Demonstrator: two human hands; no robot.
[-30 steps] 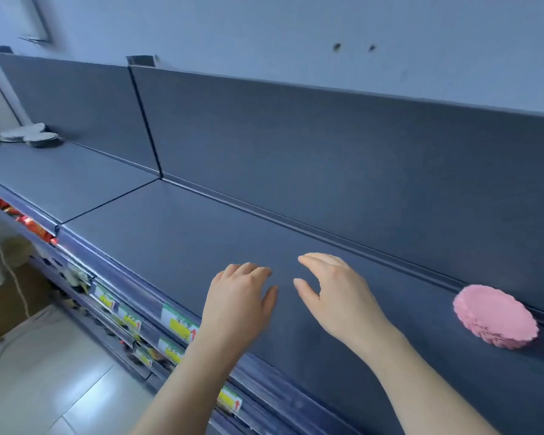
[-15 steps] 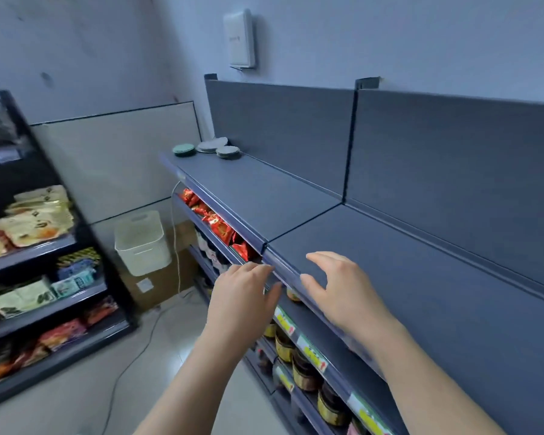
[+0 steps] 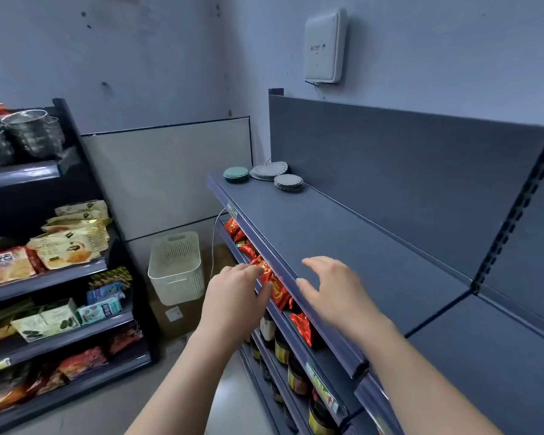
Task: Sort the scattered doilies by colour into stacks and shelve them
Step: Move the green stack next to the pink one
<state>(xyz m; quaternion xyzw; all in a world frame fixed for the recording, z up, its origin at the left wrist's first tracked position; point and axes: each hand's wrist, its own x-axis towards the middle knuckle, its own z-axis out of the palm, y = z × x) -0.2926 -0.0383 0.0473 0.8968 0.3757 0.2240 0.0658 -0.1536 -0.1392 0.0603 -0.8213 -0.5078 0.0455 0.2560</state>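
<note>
A white slotted basket (image 3: 175, 268) is set on the floor past the far end of the shelving; its inside cannot be seen; metal bowls (image 3: 29, 133) are stacked atop the black rack (image 3: 76, 271) at the left, snack packets on its tiers; 3 doily stacks are gathered at the far left corner of the grey top shelf (image 3: 327, 246): a green stack (image 3: 236, 174) at the front edge, a pale stack (image 3: 269, 171) just behind, a grey stack (image 3: 288, 182) beside it; red packets (image 3: 274, 284) are lined on the tier beneath; the left hand (image 3: 233, 296) is held off the front edge, the right hand (image 3: 336, 293) over it, fingers loosely spread, nothing held; a white box (image 3: 326, 45) is fixed to the wall.
</note>
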